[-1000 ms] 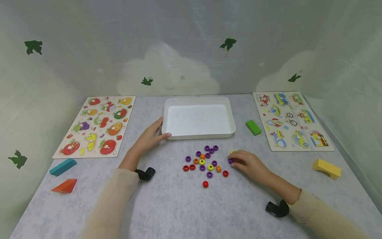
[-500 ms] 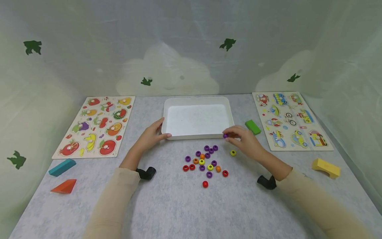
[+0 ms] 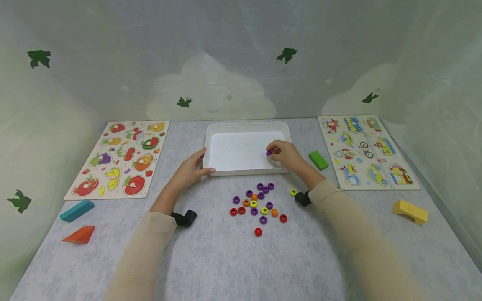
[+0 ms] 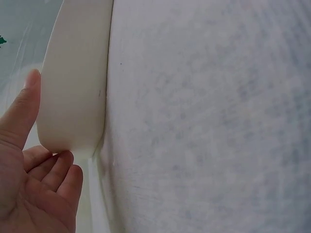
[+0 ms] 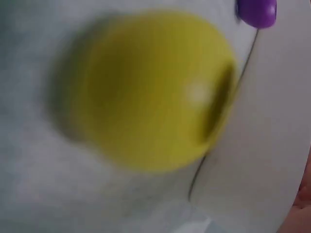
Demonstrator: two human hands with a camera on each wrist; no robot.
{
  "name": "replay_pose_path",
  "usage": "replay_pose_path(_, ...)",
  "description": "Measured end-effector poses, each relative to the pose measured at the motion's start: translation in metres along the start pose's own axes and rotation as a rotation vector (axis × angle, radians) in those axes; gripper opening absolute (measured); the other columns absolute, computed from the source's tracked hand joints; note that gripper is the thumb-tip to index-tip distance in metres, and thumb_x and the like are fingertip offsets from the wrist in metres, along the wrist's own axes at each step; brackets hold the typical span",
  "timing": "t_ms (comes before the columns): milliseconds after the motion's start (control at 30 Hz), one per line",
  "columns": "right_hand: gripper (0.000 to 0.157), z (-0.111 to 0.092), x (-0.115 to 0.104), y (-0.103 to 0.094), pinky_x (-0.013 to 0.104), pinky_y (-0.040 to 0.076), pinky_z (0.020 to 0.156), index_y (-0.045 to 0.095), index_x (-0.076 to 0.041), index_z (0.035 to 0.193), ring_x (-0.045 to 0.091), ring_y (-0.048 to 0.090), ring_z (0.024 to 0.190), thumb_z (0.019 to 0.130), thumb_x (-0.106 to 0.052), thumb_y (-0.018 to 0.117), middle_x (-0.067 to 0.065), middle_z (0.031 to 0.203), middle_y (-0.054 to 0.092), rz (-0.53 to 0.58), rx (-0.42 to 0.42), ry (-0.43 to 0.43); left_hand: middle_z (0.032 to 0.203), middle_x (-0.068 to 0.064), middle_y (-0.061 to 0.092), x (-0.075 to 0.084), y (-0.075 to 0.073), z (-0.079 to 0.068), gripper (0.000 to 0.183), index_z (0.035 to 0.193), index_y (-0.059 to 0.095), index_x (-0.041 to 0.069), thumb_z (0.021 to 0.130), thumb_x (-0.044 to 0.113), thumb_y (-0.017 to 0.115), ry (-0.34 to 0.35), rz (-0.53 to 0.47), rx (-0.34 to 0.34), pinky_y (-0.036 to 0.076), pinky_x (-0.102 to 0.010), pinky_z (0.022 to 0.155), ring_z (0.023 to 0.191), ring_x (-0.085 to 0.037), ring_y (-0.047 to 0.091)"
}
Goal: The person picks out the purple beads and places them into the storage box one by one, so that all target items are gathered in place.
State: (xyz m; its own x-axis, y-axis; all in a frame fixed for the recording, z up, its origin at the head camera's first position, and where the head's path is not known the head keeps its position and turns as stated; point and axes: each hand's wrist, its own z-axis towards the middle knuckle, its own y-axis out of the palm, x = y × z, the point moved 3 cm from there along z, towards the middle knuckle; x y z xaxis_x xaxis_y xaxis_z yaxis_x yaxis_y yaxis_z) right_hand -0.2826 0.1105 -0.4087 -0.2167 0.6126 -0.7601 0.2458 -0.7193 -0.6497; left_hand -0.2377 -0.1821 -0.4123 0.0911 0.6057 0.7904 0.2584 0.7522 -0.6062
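Observation:
A shallow white tray (image 3: 241,172) stands at the back middle of the table. My left hand (image 3: 190,170) holds its near left corner, thumb on the front wall and fingers at the left side; the left wrist view shows the fingertips (image 4: 63,158) touching the tray's corner. Over the right part of the tray, my right hand (image 3: 285,155) pinches a purple bead (image 3: 268,153) between thumb and fingers. In front of the tray lie several loose purple, red, orange and yellow beads (image 3: 254,204). One yellow bead (image 5: 160,92) fills much of the right wrist view, where the right hand is mostly cut off.
A fruit puzzle board (image 3: 120,161) lies at the left, a vehicle puzzle board (image 3: 367,152) at the right. Blocks lie around: green (image 3: 318,160), yellow arch (image 3: 410,211), teal (image 3: 77,210) and orange (image 3: 80,235). A pale curtain wall (image 3: 226,62) closes the back.
My right hand has carried the purple bead from the table's right side, past the tray's front right corner, to above the tray. A yellow bead beneath it came into view. The left hand stays.

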Motion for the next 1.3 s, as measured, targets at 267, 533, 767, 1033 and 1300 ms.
replay_pose_path(267,0.014,0.016,0.005,0.01,0.026,0.039,0.069,0.058,-0.008,0.084,0.016,0.047,0.076,0.071,-0.005,0.063,0.004,0.079,0.053,-0.12,-0.073,0.062,0.135,-0.009,0.018,-0.002,0.001,0.001,0.091,0.133,0.015,0.01,0.064,0.043,0.065,-0.029,-0.011,0.006,0.025,-0.028,0.096,0.119,-0.018,0.023)
replay_pose_path(533,0.026,0.004,-0.004,0.005,0.029,0.04,0.077,0.054,-0.007,0.099,0.016,0.047,0.086,0.075,-0.012,0.061,0.006,0.094,0.053,-0.022,-0.056,0.012,0.135,-0.009,0.018,-0.002,0.001,0.0,0.091,0.133,0.016,0.009,0.064,0.042,0.065,-0.013,-0.016,0.011,0.024,-0.028,0.096,0.119,-0.018,0.022)
replay_pose_path(767,0.042,-0.036,-0.018,-0.011,0.029,0.04,0.082,0.051,-0.005,0.105,0.022,0.047,0.093,0.072,-0.028,0.063,0.011,0.103,0.05,0.138,-0.052,-0.136,0.134,-0.009,0.018,-0.002,0.002,0.001,0.091,0.133,0.017,0.009,0.063,0.043,0.065,-0.002,-0.023,0.019,0.024,-0.027,0.096,0.119,-0.017,0.022)
replay_pose_path(1033,0.036,-0.081,-0.014,0.003,0.033,0.042,0.08,0.052,0.001,0.103,0.026,0.05,0.09,0.073,-0.014,0.063,0.014,0.1,0.053,0.219,-0.134,-0.201,0.134,-0.01,0.018,0.008,0.0,-0.004,0.087,0.133,0.016,0.007,0.066,0.037,0.065,-0.011,-0.033,0.011,0.024,-0.029,0.096,0.12,-0.019,0.022)
replay_pose_path(1300,0.031,-0.082,0.013,0.024,0.024,0.043,0.077,0.056,-0.01,0.103,0.01,0.052,0.087,0.073,-0.016,0.063,-0.001,0.099,0.055,0.12,-0.166,-0.217,0.135,-0.009,0.018,-0.002,0.001,0.0,0.091,0.133,0.016,0.01,0.064,0.043,0.065,-0.014,0.0,0.023,0.025,-0.029,0.096,0.119,-0.019,0.023)
